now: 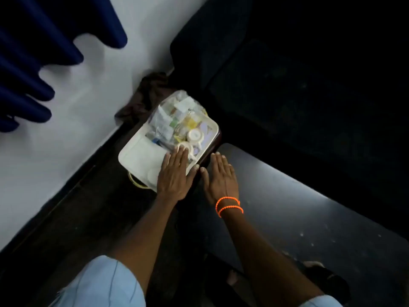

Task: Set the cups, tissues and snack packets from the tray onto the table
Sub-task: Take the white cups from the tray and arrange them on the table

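Left hand [174,176] lies flat, fingers [180,156] together, tips touching a white cup [187,148] on the tray [135,156]; right hand [220,176] flat just beside the tray, holding nothing.

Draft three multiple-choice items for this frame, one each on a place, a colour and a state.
1. Where is the left hand?
A. over the near part of the tray
B. on the blue curtain
C. out of view

2. What colour are the bead bands on the right wrist?
A. green
B. orange
C. white

3. How is the right hand?
A. closed round a cup
B. pinching a packet
C. flat, fingers straight, holding nothing

Answers: 1 A, its fingers lie over the tray's near edge beside a white cup; 2 B, the beads are bright orange; 3 C, it is spread open beside the tray.
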The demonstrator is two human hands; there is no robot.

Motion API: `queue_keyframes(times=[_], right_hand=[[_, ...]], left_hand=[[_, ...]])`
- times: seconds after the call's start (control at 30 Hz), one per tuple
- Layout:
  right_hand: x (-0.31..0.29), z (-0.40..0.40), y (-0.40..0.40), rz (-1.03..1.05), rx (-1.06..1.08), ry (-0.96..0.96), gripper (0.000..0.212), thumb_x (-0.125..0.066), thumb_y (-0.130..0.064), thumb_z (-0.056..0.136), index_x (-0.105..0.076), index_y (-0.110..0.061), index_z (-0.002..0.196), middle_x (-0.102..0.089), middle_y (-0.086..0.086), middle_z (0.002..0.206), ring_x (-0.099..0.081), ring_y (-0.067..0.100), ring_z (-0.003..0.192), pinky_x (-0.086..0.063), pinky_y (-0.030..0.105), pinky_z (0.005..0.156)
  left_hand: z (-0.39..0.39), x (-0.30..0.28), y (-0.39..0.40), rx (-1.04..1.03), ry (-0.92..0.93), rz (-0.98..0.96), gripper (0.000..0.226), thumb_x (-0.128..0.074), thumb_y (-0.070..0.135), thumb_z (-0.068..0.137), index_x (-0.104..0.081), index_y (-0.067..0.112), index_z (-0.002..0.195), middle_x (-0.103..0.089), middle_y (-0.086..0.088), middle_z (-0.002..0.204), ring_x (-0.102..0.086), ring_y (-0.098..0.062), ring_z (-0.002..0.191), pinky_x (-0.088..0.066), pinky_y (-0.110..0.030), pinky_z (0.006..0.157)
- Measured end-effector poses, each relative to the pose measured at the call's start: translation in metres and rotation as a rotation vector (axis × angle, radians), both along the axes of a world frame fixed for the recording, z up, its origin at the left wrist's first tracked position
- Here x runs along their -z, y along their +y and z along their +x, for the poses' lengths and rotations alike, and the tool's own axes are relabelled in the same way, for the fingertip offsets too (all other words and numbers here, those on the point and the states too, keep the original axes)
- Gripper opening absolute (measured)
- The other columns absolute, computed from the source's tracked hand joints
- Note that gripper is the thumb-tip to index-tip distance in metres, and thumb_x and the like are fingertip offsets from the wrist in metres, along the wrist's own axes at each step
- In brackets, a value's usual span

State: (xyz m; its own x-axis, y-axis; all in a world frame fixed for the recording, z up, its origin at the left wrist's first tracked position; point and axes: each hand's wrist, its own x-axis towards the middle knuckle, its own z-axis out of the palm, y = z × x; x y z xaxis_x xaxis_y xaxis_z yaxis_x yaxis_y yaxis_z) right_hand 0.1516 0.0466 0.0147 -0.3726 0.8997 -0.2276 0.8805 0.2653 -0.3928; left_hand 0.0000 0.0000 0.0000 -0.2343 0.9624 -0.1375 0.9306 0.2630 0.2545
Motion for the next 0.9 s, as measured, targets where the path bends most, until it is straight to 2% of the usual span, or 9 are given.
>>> queue_keyframes(times=[0.13,0.27,0.33,0.4,0.57,0.67,0.77,0.83,0.9], right_hand=[[0.033,-0.035,-0.030,-0.081,-0.093,0.028,0.059,-0.032,-0.044,0.107,-0.037,-0.012,0.156,-0.038,0.008,0.163,-0.029,0.024,0.155,-0.022,0.042,0.127],[0.048,-0.061,-0.049,-0.019,-0.174,0.089,0.048,-0.035,-0.038,0.104,-0.061,-0.012,0.134,-0.067,0.007,0.134,-0.054,0.029,0.132,-0.038,0.043,0.112],[0.052,-0.072,-0.055,0.018,-0.166,0.121,0.040,-0.039,-0.036,0.101,-0.067,-0.014,0.119,-0.072,0.005,0.113,-0.059,0.029,0.114,-0.041,0.042,0.098],[0.055,-0.083,-0.060,0.007,-0.129,0.153,0.035,-0.043,-0.036,0.099,-0.069,-0.016,0.111,-0.070,0.003,0.102,-0.057,0.027,0.104,-0.040,0.041,0.091],[0.061,-0.104,-0.063,-0.187,0.059,0.225,0.040,-0.043,-0.038,0.096,-0.072,-0.019,0.117,-0.073,0.001,0.114,-0.051,0.023,0.117,-0.029,0.040,0.092],[0.055,-0.112,-0.063,-0.331,0.209,0.353,0.043,-0.041,-0.037,0.092,-0.074,-0.021,0.113,-0.073,0.002,0.116,-0.049,0.022,0.121,-0.023,0.037,0.088],[0.045,-0.116,-0.064,-0.425,0.310,0.504,0.043,-0.040,-0.036,0.085,-0.076,-0.023,0.106,-0.072,0.000,0.111,-0.048,0.018,0.122,-0.017,0.033,0.089],[0.041,-0.116,-0.065,-0.433,0.323,0.573,0.044,-0.042,-0.038,0.083,-0.075,-0.025,0.109,-0.070,-0.002,0.112,-0.047,0.016,0.123,-0.016,0.032,0.092],[0.038,-0.111,-0.066,-0.428,0.326,0.641,0.041,-0.045,-0.038,0.083,-0.075,-0.027,0.109,-0.066,-0.008,0.109,-0.045,0.013,0.124,-0.017,0.031,0.094]], left_hand=[[-0.036,0.029,-0.029,-0.204,-0.038,-0.002,0.074,-0.020,0.054,0.107,-0.033,0.006,0.161,-0.031,-0.013,0.170,-0.020,-0.025,0.161,-0.016,-0.048,0.131],[-0.062,0.045,-0.043,-0.381,-0.182,0.061,0.068,-0.029,0.051,0.107,-0.049,0.004,0.152,-0.042,-0.018,0.164,-0.032,-0.032,0.157,-0.027,-0.049,0.127],[-0.072,0.048,-0.046,-0.425,-0.244,0.051,0.068,-0.025,0.052,0.106,-0.062,0.005,0.137,-0.058,-0.019,0.148,-0.048,-0.035,0.143,-0.036,-0.046,0.120],[-0.074,0.047,-0.046,-0.472,-0.350,0.033,0.068,-0.020,0.056,0.105,-0.066,0.010,0.126,-0.067,-0.017,0.130,-0.058,-0.034,0.127,-0.041,-0.044,0.110],[-0.079,0.033,-0.030,-0.803,-0.697,-0.029,0.080,-0.021,0.068,0.103,-0.073,0.012,0.123,-0.072,-0.014,0.127,-0.065,-0.029,0.117,-0.051,-0.049,0.104],[-0.084,0.026,-0.020,-0.918,-0.694,-0.057,0.064,-0.034,0.053,0.107,-0.076,0.007,0.123,-0.073,-0.018,0.128,-0.065,-0.035,0.120,-0.051,-0.047,0.107],[-0.089,0.023,-0.021,-0.992,-0.656,-0.026,0.047,-0.054,0.042,0.101,-0.077,0.003,0.112,-0.076,-0.020,0.117,-0.069,-0.037,0.111,-0.055,-0.049,0.101],[-0.094,0.018,-0.027,-1.118,-0.795,0.008,0.039,-0.067,0.041,0.093,-0.078,0.007,0.108,-0.077,-0.016,0.111,-0.073,-0.033,0.102,-0.061,-0.052,0.094],[-0.098,0.012,-0.035,-1.232,-0.984,0.025,0.029,-0.078,0.038,0.086,-0.077,0.014,0.104,-0.079,-0.012,0.108,-0.076,-0.028,0.096,-0.065,-0.047,0.083]])
